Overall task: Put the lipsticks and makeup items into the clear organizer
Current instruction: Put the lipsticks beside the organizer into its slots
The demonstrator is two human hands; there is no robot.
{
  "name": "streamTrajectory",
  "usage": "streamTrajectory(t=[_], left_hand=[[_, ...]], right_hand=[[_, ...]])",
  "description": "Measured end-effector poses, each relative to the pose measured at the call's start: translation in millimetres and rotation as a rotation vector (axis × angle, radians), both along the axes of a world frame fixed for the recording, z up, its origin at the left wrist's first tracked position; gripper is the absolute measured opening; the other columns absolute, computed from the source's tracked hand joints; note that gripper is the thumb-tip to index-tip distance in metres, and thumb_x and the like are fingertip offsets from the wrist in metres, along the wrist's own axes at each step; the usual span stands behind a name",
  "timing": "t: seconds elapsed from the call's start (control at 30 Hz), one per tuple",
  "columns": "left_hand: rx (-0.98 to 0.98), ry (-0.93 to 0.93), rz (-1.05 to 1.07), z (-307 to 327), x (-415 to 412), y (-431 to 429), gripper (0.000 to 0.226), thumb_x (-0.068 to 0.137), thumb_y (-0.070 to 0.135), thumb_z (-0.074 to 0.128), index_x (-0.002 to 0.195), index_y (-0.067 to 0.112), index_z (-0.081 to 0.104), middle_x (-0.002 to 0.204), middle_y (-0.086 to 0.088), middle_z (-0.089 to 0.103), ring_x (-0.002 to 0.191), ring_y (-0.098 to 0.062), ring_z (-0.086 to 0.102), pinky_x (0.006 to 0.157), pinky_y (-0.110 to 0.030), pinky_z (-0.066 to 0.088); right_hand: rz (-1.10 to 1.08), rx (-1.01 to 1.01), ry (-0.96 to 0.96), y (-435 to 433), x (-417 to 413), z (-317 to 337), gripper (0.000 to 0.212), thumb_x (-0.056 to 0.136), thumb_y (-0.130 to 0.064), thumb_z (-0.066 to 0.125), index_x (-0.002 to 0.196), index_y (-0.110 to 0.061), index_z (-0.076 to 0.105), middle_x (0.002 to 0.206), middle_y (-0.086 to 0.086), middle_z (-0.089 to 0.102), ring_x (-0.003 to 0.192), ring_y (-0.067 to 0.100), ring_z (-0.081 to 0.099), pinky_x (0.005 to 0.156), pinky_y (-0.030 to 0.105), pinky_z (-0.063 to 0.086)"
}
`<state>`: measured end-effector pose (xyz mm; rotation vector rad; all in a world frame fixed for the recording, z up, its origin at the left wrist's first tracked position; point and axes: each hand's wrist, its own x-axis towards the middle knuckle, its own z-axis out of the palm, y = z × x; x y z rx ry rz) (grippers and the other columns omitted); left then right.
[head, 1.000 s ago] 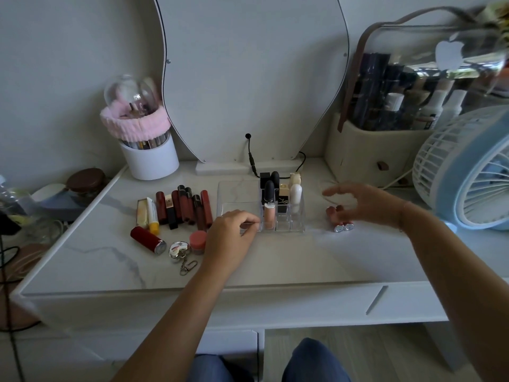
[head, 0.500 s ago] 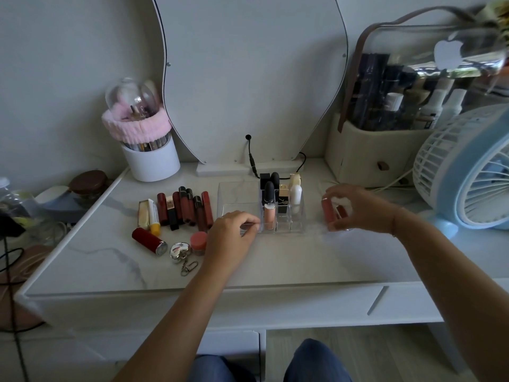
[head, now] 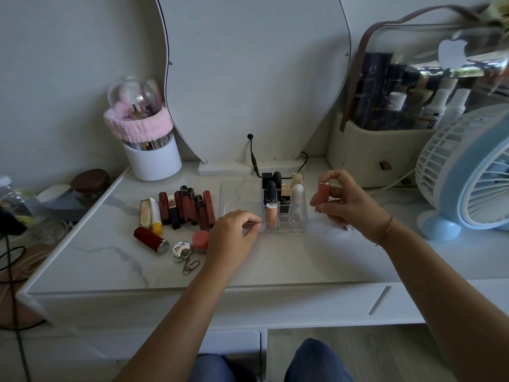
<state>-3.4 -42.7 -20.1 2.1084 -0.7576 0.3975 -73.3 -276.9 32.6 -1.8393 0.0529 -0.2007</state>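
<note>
Pink lipstick (head: 322, 196) now lifted upright by right hand (head: 347, 205).

Your right hand (head: 348, 205) covers the bottom end of the pink lipstick (head: 322, 194), and a small silver thing (head: 350, 227) peeks out under your wrist, too hidden to name. Your left hand (head: 234, 235) hides the front left corner of the clear organizer (head: 300, 216), so you cannot tell what your fingertips touch there. The fan (head: 468, 172) is cut off by the right edge. The clear case (head: 429, 78) behind it is blurry at the top, and the bottles inside are too dark to read. On the left edge, a bottle (head: 5, 194) and some cords (head: 11, 260) are only partly in the picture. The words on the lipsticks are too small to read.
</note>
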Motion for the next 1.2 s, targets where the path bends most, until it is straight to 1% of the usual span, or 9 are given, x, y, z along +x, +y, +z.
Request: streamTrajectory(t=[0.07,0.17,0.23,0.47,0.57,0.67,0.87,1.07,1.2], left_hand=[[0.001,-0.002,-0.004,0,0,0,0.01,0.08,0.008,0.068,0.088,0.012,0.071,0.087,-0.001,0.072,0.079,-0.01,0.064,0.073,-0.023,0.052],[-0.001,0.011,-0.005,0,0,0,0.012,0.081,0.008,0.067,0.09,0.013,0.071,0.089,0.0,0.072,0.081,-0.01,0.064,0.075,-0.024,0.053],[-0.007,0.024,-0.004,-1,0,0,0.013,0.081,0.007,0.066,0.091,0.013,0.071,0.089,0.0,0.072,0.081,-0.01,0.064,0.076,-0.026,0.054],[-0.013,0.038,0.004,-1,1,1,0.013,0.081,0.007,0.066,0.091,0.013,0.072,0.089,0.001,0.072,0.082,-0.01,0.064,0.076,-0.026,0.054],[-0.015,0.042,0.007,-1,1,0,0.014,0.08,0.007,0.066,0.091,0.014,0.072,0.089,0.001,0.072,0.081,-0.009,0.064,0.074,-0.023,0.052],[-0.01,0.038,0.008,-1,1,0,0.014,0.081,0.007,0.066,0.091,0.014,0.072,0.09,0.001,0.072,0.082,-0.01,0.064,0.075,-0.024,0.053],[-0.008,0.032,0.002,-1,0,1,0.014,0.081,0.007,0.066,0.092,0.013,0.072,0.09,0.0,0.072,0.083,-0.01,0.065,0.076,-0.028,0.055],[-0.012,0.031,0.0,-2,1,1,0.014,0.081,0.007,0.066,0.091,0.013,0.072,0.09,0.0,0.072,0.082,-0.01,0.065,0.076,-0.028,0.054],[-0.021,0.006,0.001,-3,2,0,0.01,0.08,0.008,0.067,0.087,0.013,0.071,0.086,0.0,0.072,0.078,-0.011,0.065,0.072,-0.028,0.054]], right_hand=[[-0.027,-0.07,-0.036,7,1,2,0.026,0.087,0.0,0.055,0.106,-0.014,0.044,0.089,0.014,0.066,0.052,0.006,0.058,0.042,0.019,0.043],[-0.055,-0.267,-0.111,21,5,4,0.017,0.089,-0.009,0.054,0.102,-0.014,0.046,0.083,0.012,0.068,0.059,0.018,0.061,0.052,0.029,0.054],[-0.073,-0.363,-0.162,30,8,4,0.018,0.089,-0.011,0.056,0.104,-0.011,0.049,0.081,0.007,0.069,0.066,0.022,0.065,0.057,0.031,0.057],[-0.147,-0.508,-0.219,48,16,-2,0.027,0.08,-0.021,0.068,0.106,-0.015,0.064,0.082,-0.001,0.07,0.075,0.014,0.067,0.077,0.038,0.056],[-0.174,-0.549,-0.216,53,18,-4,0.02,0.078,-0.021,0.07,0.096,-0.019,0.06,0.078,-0.005,0.07,0.073,0.011,0.066,0.074,0.032,0.056],[-0.231,-0.631,-0.217,55,19,-9,0.017,0.078,-0.022,0.071,0.09,-0.021,0.06,0.079,-0.008,0.067,0.071,0.008,0.061,0.067,0.018,0.05],[-0.212,-0.722,-0.302,59,17,-13,0.022,0.079,-0.014,0.07,0.1,-0.008,0.07,0.095,0.008,0.066,0.077,0.018,0.062,0.078,0.028,0.052],[-0.301,-0.658,-0.383,42,8,-9,0.017,0.079,-0.018,0.07,0.097,-0.015,0.07,0.085,-0.003,0.062,0.068,0.004,0.055,0.069,0.011,0.047],[-0.496,-0.628,-0.277,6,0,-14,0.02,0.08,-0.028,0.067,0.096,-0.018,0.067,0.083,-0.003,0.062,0.072,0.01,0.056,0.071,0.022,0.049]])
